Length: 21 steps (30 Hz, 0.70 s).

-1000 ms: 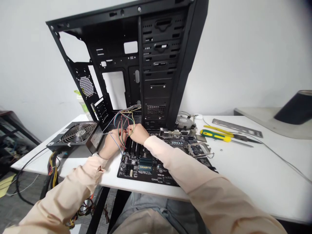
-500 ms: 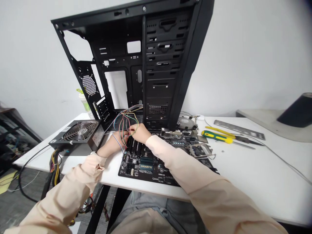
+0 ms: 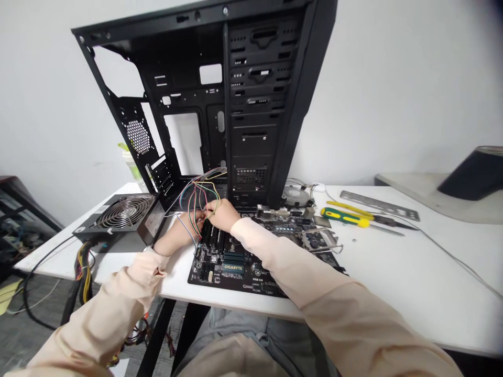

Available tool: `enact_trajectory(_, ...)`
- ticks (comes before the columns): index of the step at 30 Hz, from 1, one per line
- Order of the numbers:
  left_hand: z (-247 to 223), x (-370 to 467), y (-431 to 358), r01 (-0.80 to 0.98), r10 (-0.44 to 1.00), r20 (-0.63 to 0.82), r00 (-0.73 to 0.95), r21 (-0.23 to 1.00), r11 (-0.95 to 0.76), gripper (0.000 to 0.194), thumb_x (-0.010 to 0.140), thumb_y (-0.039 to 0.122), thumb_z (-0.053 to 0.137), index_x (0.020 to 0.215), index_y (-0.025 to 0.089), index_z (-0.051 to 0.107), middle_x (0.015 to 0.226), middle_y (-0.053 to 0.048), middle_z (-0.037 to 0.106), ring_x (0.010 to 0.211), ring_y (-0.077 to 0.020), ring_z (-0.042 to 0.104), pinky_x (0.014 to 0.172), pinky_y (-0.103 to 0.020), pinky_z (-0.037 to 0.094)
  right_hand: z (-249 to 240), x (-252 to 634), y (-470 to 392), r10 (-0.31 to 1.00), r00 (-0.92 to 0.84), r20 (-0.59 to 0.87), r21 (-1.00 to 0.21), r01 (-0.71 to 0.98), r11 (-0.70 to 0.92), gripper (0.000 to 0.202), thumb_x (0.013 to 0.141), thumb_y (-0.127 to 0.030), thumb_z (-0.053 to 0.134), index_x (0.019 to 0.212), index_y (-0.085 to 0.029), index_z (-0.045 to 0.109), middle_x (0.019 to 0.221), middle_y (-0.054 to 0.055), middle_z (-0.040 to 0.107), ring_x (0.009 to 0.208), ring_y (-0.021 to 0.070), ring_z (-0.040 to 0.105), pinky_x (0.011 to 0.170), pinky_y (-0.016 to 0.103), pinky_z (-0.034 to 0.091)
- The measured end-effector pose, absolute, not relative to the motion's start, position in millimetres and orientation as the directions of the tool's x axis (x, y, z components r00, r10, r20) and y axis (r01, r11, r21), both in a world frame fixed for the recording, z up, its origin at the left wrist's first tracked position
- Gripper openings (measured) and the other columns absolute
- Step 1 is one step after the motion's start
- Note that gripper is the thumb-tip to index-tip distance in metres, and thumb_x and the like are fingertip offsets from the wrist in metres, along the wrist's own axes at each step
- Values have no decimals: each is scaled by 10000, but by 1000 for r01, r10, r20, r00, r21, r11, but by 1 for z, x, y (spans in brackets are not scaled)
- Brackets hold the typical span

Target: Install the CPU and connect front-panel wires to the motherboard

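Note:
Both hands meet among thin coloured wires (image 3: 191,205) that run out of the black computer case (image 3: 253,118). My left hand (image 3: 181,230) has its fingers pinched at the wires, above the left edge of the motherboard (image 3: 236,283). My right hand (image 3: 223,214) touches it from the right, its fingertips closed on the same wires. The exact piece between the fingertips is too small to make out. Some of the wires reach down to the board's left edge, beside the expansion slots. The case stands upright right behind the board.
Left of the hands sits a power supply (image 3: 128,217), its cable bundle (image 3: 83,269) hanging over the table edge. To the right lie a green-yellow screwdriver (image 3: 346,217), yellow-handled pliers (image 3: 353,209) and a metal I/O shield (image 3: 379,205). A CPU cooler (image 3: 296,196) rests behind the board.
The whole view has shifted slightly, so everything appears a little further left. Both hands stay at the wires, with only small finger movement.

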<state>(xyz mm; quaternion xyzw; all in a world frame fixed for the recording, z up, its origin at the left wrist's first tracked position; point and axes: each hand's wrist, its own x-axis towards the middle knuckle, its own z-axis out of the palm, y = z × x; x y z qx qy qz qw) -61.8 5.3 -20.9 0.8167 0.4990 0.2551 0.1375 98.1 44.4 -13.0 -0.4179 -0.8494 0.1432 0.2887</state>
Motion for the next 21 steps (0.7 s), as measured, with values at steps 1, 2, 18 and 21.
enact_trajectory(1, -22, -62, 6, 745, 885, 278, 374, 477, -466, 204, 890, 321, 561, 875, 129, 628, 823, -28, 639, 732, -143, 597, 711, -322, 493, -13, 98, 44, 798, -479, 367, -482, 636, 603, 212, 798, -201, 530, 838, -193, 738, 833, 41, 729, 763, 131, 635, 693, 197, 440)
enact_trajectory(2, -22, -62, 6, 745, 884, 278, 377, 476, -467, 225, 895, 345, 560, 891, 130, 622, 852, -30, 638, 756, -146, 603, 726, -334, 501, -12, 98, 44, 803, -473, 362, -479, 645, 596, 218, 803, -206, 523, 842, -196, 736, 821, 39, 728, 751, 132, 634, 683, 199, 439)
enact_trajectory(18, -14, -54, -5, 774, 895, 305, 326, 457, -438, 174, 771, 178, 476, 800, 182, 647, 810, -79, 674, 776, -214, 591, 776, -323, 454, 1, 98, 33, 763, -562, 321, -277, 714, 643, 224, 851, -157, 463, 907, -159, 680, 966, 100, 689, 868, 191, 634, 755, 263, 425)
enact_trajectory(21, -15, -54, -4, 753, 911, 290, 294, 516, -408, 138, 765, 191, 500, 744, 186, 636, 765, -68, 666, 749, -205, 584, 759, -311, 457, 1, 98, 34, 774, -545, 322, -278, 727, 628, 235, 868, -183, 445, 892, -163, 678, 955, 92, 690, 869, 188, 633, 745, 260, 423)
